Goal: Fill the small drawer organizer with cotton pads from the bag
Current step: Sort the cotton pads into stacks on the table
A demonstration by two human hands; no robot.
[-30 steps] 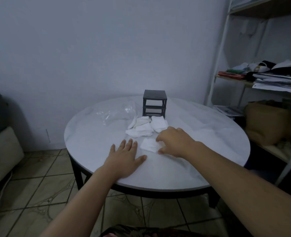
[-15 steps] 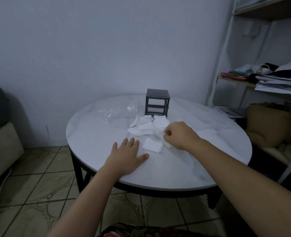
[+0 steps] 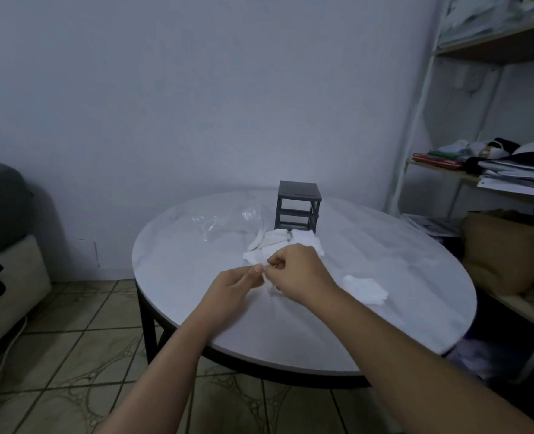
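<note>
White pads (image 3: 275, 245) lie heaped toward the table's (image 3: 290, 336) 12 o'clock, just in front of the dark organizer (image 3: 298, 208), whose slots show nothing inside. The clear bag (image 3: 225, 220) lies slack at 11. Over the middle I see my left hand (image 3: 231, 288) and right hand (image 3: 300, 274) meet fingertip to fingertip, both pinching a held pad (image 3: 272, 289) that they mostly hide. A loose pad (image 3: 365, 288) lies at 3 o'clock from my right hand.
</note>
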